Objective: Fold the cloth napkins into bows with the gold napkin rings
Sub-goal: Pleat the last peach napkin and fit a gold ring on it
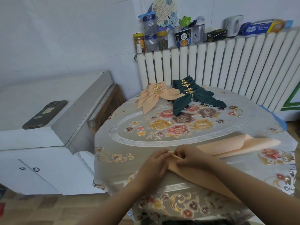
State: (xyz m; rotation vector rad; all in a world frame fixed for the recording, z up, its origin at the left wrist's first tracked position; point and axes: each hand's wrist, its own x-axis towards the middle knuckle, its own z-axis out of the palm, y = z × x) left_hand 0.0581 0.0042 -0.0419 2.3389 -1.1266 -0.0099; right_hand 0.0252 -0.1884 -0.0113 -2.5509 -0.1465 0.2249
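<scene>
Two hands, left hand [155, 166] and right hand [189, 157], together, apparently pinching peach napkin [227, 146] pleats; I'd keep gathers tight, even.

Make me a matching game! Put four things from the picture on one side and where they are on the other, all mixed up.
Things:
1. dark green bows
2. loose gold ring
3. phone
4. frog toy

Places:
A. on the white cabinet
B. on top of the radiator
C. far side of the table, beside the peach bows
D. alone on the table's right side

Pairs: 1-C, 2-D, 3-A, 4-B
</scene>
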